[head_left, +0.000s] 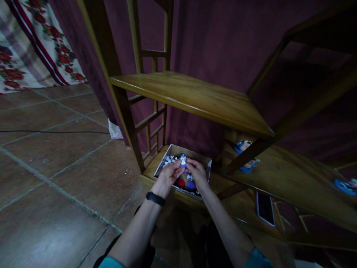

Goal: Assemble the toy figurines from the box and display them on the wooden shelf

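Observation:
A small blue-and-white figurine [183,160] is held upright between the fingertips of both my hands. My left hand [170,173] pinches its left side, and a dark band circles that wrist. On the other side my right hand [197,172] has its fingers closed at the figurine's right edge. Both hands are over an open cardboard box [208,162] on the low shelf. Inside the box lie several white figures [169,160], a red round piece [181,183] and a blue round piece [190,185]. My hands hide part of the contents.
A wooden shelf board [189,96] juts out above the box. To the right, blue-based figurines [247,166] stand on another shelf, with one more figurine [346,186] farther along. A phone [265,208] lies on the lower board. A black cable [55,131] crosses the tiled floor.

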`<action>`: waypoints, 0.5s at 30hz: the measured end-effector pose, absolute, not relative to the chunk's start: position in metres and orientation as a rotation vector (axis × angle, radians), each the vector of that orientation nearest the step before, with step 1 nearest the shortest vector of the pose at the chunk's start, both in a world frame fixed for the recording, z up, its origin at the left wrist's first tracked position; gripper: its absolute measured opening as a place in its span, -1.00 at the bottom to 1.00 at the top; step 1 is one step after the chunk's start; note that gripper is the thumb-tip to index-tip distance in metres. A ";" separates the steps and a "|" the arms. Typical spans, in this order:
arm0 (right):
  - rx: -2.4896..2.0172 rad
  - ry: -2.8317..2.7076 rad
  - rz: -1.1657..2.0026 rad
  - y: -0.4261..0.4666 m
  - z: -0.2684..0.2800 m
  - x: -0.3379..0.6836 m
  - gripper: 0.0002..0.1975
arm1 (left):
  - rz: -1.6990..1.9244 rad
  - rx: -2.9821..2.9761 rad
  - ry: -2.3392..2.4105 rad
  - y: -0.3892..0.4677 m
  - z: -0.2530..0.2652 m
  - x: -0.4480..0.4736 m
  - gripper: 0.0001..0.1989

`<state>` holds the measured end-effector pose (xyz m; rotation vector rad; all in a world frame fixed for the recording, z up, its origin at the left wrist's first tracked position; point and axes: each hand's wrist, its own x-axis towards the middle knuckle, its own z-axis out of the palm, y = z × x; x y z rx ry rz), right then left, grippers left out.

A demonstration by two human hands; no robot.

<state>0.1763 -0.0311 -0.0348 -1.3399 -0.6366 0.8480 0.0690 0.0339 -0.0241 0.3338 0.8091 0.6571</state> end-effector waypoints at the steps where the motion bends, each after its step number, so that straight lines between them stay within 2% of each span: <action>1: -1.342 -0.645 0.838 -0.031 -0.036 0.176 -0.74 | 0.658 0.332 0.815 0.034 -0.024 0.069 -0.93; 9: -1.382 -0.658 0.772 -0.031 -0.038 0.172 -0.76 | 0.680 0.360 0.802 0.033 -0.027 0.069 -0.93; 15: -1.261 -0.757 0.790 -0.034 -0.027 0.173 -0.73 | 0.731 0.432 0.688 0.030 -0.022 0.068 -0.80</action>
